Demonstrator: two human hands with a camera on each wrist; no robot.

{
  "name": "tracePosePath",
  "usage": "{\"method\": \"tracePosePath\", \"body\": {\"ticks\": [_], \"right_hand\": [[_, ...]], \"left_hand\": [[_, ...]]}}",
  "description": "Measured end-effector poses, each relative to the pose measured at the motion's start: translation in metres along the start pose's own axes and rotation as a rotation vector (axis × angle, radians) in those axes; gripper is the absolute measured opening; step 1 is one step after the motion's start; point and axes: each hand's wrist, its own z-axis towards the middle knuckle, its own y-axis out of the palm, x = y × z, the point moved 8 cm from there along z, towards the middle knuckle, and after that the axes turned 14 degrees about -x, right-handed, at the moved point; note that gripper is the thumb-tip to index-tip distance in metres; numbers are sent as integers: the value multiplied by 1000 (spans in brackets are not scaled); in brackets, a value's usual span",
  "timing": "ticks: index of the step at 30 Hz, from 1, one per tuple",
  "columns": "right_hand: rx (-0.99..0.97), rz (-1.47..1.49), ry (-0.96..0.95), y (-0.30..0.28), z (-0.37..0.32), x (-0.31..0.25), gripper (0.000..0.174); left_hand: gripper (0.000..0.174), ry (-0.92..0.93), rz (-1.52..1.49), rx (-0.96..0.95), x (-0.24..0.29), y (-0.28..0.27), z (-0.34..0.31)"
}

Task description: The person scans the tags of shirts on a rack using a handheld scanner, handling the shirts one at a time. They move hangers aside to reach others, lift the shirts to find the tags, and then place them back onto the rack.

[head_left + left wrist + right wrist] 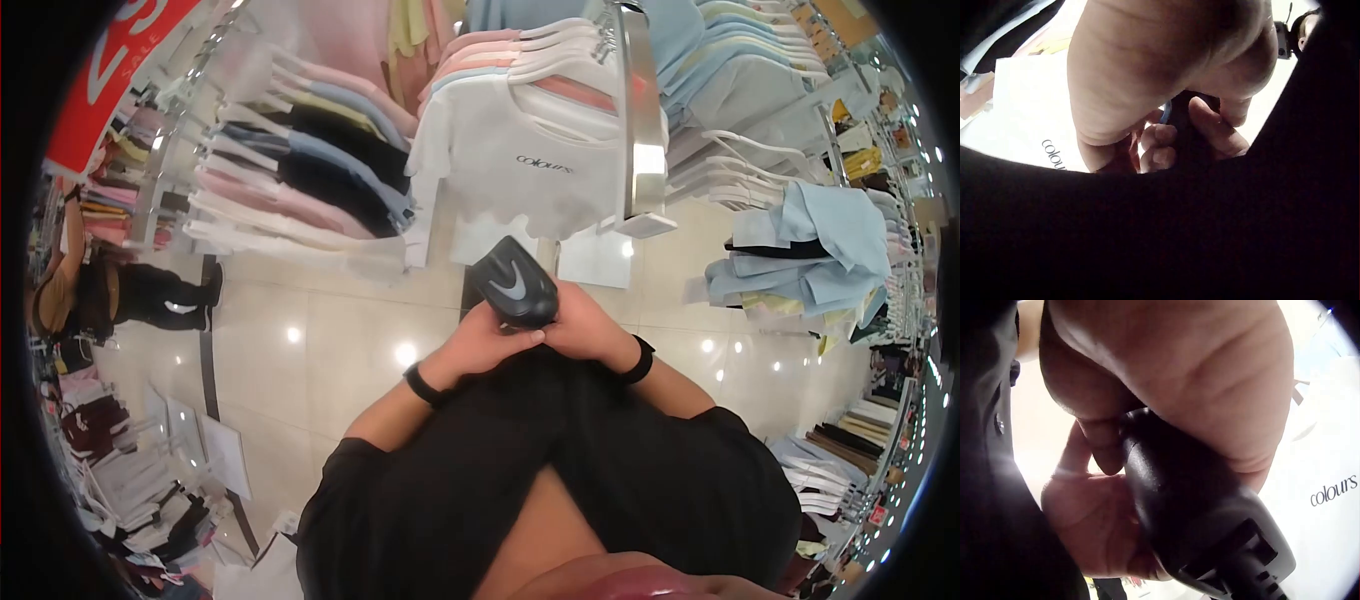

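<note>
A black barcode scanner (515, 285) with a grey curved mark on top is held in front of the torso, its head toward the hanging shirts. From the left side my left hand (485, 342) holds it, thumb lying across the near side. My right hand (588, 322) grips it from the right. The right wrist view shows the scanner's dark handle (1179, 487) in the right hand, a cable (1250, 581) coming out of its end and the left palm (1100, 519) beside it. The fingers' far sides are partly hidden.
A white T-shirt (555, 165) lettered "colours" hangs just beyond the scanner on a metal rack (640, 120). Hung clothes (300, 160) are at left, folded-over blue garments (815, 235) at right. Another person's dark-clothed legs (165, 295) are at far left. The tiled floor (320, 330) is glossy.
</note>
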Motion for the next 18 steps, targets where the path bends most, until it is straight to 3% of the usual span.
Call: {"method": "tracePosePath", "body": {"ticks": [5, 8, 11, 15, 18], "right_hand": [[2, -93, -18, -20, 2, -11, 61], [8, -83, -8, -35, 0, 1, 61], [38, -113, -31, -56, -9, 16, 59], [96, 11, -6, -98, -37, 28, 55], [232, 101, 36, -140, -64, 55, 55]], "left_hand": [[47, -61, -80, 3, -3, -4, 16], [48, -7, -101, 42, 1, -6, 32], [53, -73, -52, 6, -1, -5, 57], [63, -143, 316, -134, 20, -1, 93], [58, -179, 584, -26, 34, -13, 116]]}}
